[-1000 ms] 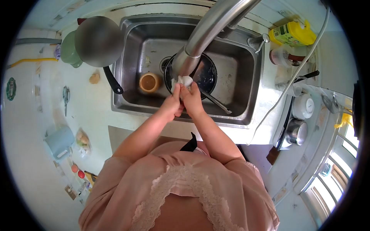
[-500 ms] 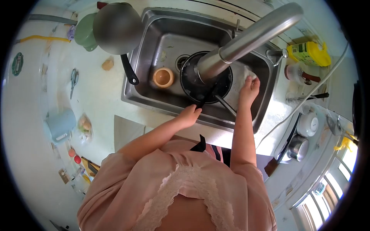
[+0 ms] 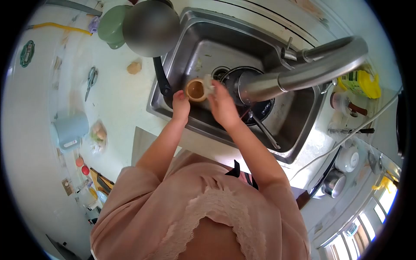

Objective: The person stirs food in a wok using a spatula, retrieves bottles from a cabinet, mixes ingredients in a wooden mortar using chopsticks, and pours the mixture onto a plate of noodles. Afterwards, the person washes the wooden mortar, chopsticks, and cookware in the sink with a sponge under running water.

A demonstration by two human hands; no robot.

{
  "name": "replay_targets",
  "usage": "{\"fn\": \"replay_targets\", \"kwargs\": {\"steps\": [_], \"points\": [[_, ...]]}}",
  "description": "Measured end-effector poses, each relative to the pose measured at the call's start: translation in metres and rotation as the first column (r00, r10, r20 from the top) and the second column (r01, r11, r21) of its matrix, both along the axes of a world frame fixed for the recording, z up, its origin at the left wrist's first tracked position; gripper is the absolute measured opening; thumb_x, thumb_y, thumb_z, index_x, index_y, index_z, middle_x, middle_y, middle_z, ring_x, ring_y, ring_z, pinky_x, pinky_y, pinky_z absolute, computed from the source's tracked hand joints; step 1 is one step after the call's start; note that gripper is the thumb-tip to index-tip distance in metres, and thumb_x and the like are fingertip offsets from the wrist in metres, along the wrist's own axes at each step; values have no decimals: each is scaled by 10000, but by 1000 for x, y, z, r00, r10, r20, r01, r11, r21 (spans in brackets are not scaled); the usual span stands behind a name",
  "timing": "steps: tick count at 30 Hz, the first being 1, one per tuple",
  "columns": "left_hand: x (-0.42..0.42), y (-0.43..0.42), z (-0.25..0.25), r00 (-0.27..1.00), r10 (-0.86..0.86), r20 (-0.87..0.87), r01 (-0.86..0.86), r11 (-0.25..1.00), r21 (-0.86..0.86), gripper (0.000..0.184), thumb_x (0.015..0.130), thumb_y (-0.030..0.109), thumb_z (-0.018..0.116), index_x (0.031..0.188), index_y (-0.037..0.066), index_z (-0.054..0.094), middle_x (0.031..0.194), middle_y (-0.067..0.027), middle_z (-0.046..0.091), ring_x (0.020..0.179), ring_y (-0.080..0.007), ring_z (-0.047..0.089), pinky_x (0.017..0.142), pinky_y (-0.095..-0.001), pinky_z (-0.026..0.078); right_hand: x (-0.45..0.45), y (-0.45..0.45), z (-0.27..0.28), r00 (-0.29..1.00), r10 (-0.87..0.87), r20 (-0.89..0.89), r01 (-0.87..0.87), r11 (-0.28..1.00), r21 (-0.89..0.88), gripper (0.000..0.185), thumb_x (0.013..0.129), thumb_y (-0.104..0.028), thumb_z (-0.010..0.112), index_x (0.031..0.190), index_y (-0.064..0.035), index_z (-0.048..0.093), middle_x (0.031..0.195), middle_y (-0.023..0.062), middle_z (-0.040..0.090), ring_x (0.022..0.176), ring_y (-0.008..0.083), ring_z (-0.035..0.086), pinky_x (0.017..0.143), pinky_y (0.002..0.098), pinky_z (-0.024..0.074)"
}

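A small round wooden cup point(image 3: 189, 92) with a thick rim stands at the left of the metal sink point(image 3: 197, 32). My left hand point(image 3: 180, 107) is at its left side, the fingers curled against it and partly hidden. On the cup's right side, my right hand point(image 3: 224, 106) pinches a whitish crumpled cloth point(image 3: 208, 85) close to the rim. Right of that hand lies a dark frying pan point(image 3: 265, 108), its handle point(image 3: 266, 133) pointing toward me. The faucet point(image 3: 299, 80) covers part of the pan.
A pan with a blurred round base point(image 3: 151, 28) rests over the sink's left edge, its black handle point(image 3: 161, 76) pointing down. Left on the counter are a green bowl point(image 3: 110, 28), scissors point(image 3: 91, 81) and a blue pitcher point(image 3: 70, 131). A yellow container point(image 3: 359, 83) stands at right.
My left hand has let go of a black handle at the pan and moved left to the wooden cup. My right hand has carried the cloth from the sink's right side to the cup.
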State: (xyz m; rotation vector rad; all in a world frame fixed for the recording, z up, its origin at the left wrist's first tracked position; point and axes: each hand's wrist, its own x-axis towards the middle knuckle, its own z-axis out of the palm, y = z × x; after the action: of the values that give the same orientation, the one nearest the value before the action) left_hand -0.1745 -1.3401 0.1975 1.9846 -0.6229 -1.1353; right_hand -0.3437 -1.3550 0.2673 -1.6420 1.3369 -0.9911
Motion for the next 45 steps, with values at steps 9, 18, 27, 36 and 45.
{"fn": "replay_targets", "kwargs": {"steps": [9,18,27,36,45], "points": [[23,16,10,914,117,-387,-94,993,78,286,829,55,580,1111,65,531,1034,-42,562,964,-141,532,836,-261,422,88,-30,-117,193,563,-803,-505,759,411,296,798,-163,566,1071,-65,623,1102,111,593,1095,239,548,986,421,348],[34,-10,20,822,125,-556,48,957,287,406,816,181,654,1174,98,481,1197,-47,498,1118,-164,471,925,-288,359,54,-68,-88,961,262,-90,-160,789,593,318,748,-183,698,999,6,649,913,141,677,790,309,665,666,400,524],[-7,-38,25,827,-363,-430,186,897,-401,776,802,283,691,1425,102,266,1346,-99,413,1244,-204,400,1011,-345,327,-10,-54,-28,540,-636,551,-330,443,834,408,804,-213,710,1022,110,589,932,154,647,797,220,657,674,313,540],[-26,-61,64,619,38,-784,83,990,114,440,846,451,571,1204,206,499,1127,-1,554,1043,-190,527,827,-363,452,-1,-38,45,982,-125,143,29,842,539,389,780,-288,722,984,24,612,858,170,656,767,244,657,679,333,518],[2,-25,90,434,64,-899,277,940,201,417,909,465,442,1219,190,488,1211,-58,523,1112,-243,501,836,-468,455,-22,-32,47,946,238,222,-314,848,428,314,787,-275,722,898,5,632,720,103,632,655,170,608,622,297,487]]}}
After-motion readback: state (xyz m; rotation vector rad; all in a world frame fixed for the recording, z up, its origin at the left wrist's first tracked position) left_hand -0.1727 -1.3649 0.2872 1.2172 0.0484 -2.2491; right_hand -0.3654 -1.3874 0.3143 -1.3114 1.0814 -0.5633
